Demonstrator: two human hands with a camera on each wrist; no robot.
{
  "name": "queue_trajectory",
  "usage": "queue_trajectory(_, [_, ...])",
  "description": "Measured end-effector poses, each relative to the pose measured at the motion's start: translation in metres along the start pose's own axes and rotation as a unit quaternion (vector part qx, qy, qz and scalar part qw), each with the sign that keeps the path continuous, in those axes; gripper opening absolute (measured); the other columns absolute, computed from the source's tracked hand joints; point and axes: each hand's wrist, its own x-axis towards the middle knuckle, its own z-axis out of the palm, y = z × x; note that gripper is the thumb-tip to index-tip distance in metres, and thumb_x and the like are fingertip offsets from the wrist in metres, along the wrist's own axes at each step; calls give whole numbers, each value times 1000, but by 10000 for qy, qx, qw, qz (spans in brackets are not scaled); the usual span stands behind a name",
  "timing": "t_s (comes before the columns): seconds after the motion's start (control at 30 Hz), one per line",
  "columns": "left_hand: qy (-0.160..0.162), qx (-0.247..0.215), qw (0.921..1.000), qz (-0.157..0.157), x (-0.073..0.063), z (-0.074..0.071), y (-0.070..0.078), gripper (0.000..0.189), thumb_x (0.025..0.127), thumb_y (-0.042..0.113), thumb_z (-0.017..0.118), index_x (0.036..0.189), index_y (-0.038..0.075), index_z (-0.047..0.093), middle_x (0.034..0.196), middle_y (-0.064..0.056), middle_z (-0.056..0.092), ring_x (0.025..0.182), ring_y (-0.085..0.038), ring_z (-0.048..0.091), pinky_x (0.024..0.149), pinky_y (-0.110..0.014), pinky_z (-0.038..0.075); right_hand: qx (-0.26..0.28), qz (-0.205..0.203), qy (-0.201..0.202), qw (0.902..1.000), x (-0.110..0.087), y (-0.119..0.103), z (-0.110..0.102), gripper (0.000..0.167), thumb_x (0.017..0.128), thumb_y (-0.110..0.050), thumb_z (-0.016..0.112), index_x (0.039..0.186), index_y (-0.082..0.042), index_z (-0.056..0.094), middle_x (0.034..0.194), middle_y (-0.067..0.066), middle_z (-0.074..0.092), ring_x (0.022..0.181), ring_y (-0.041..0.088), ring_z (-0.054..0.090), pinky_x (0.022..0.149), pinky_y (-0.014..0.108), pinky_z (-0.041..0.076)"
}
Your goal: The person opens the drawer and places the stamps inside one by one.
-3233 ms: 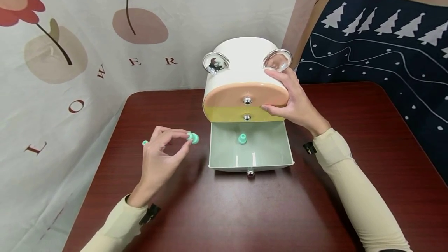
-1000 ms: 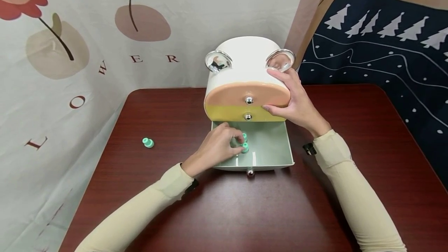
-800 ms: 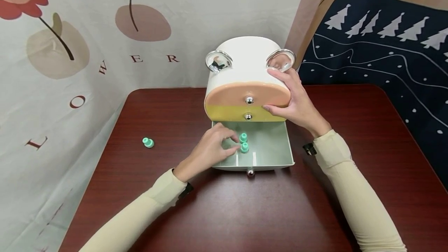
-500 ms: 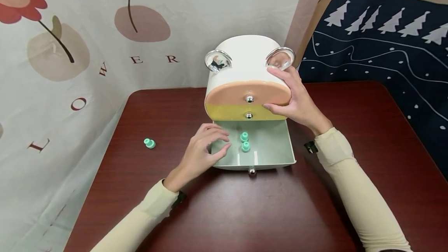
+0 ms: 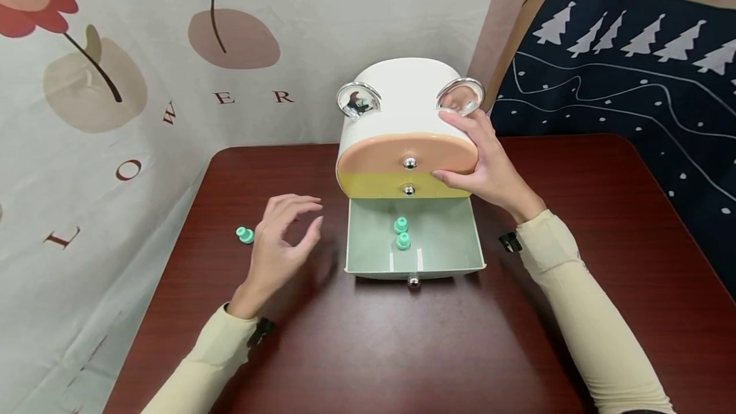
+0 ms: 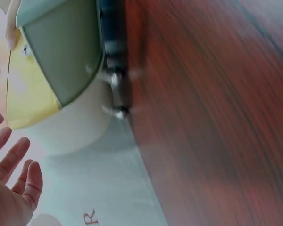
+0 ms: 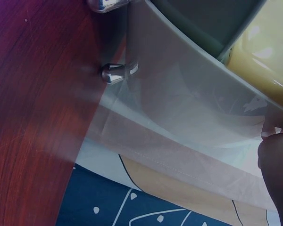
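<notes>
A small white drawer cabinet (image 5: 405,98) with round silver ears has a peach drawer front (image 5: 374,157) over a yellow one (image 5: 374,185). Below them, the pale green bottom drawer (image 5: 448,254) is pulled out. Inside it stand two small mint-green pieces with stepped round tops, a rear piece (image 5: 400,225) and a front piece (image 5: 404,241). A third such piece (image 5: 245,235) lies on the table, left of my left hand (image 5: 278,241). That hand holds nothing, thumb and fingers apart. My right hand (image 5: 489,171) grips the cabinet's right side, thumb across the front, fingers near the ear.
The dark red wooden table (image 5: 368,350) bears the cabinet near its back edge. Behind hangs a pale cloth (image 5: 322,30) with flowers and letters. A navy cloth (image 5: 621,94) with white trees hangs at the right.
My left hand has set a second mint-green piece in the drawer beside the first, let go, and moved back left over the table. The right hand has kept its grip.
</notes>
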Motion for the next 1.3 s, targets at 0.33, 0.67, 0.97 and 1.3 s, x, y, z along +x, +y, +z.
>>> queue_trajectory(0.33, [624, 740, 9928, -713, -16, -24, -20, 25, 94, 5, 76, 119, 2, 78, 121, -11, 77, 112, -36, 59, 87, -25, 41, 53, -3, 8, 10000, -1, 1, -1, 93, 75, -2, 98, 158, -15, 57, 148, 12, 51, 129, 18, 42, 99, 38, 39])
queue_trajectory(0.67, [1457, 1646, 9534, -2068, -38, -52, -28, 47, 92, 3, 80, 136, -2, 67, 125, -19, 67, 105, -10, 43, 81, -25, 38, 63, -70, 0, 10000, 0, 2, 2, 91, 77, -3, 97, 157, -14, 57, 150, 12, 50, 131, 18, 43, 99, 35, 41])
queue_trajectory(0.97, [1075, 1771, 9421, -2637, -42, -57, -40, 35, 90, 2, 77, 121, -7, 64, 134, -20, 68, 122, -41, 46, 95, -41, 36, -66, -82, 30, 9999, 0, 1, -7, 92, 76, -2, 97, 157, -14, 57, 146, 15, 51, 130, 17, 42, 97, 34, 40])
queue_trajectory(1.3, [259, 2001, 9030, -3794, -46, -69, -46, 31, 95, 14, 77, 118, -3, 66, 111, -27, 71, 113, -45, 55, 93, -57, 39, 37, -85, 5, 10000, 0, 1, -2, 91, 76, -1, 97, 157, -13, 57, 148, 14, 51, 130, 17, 42, 98, 34, 40])
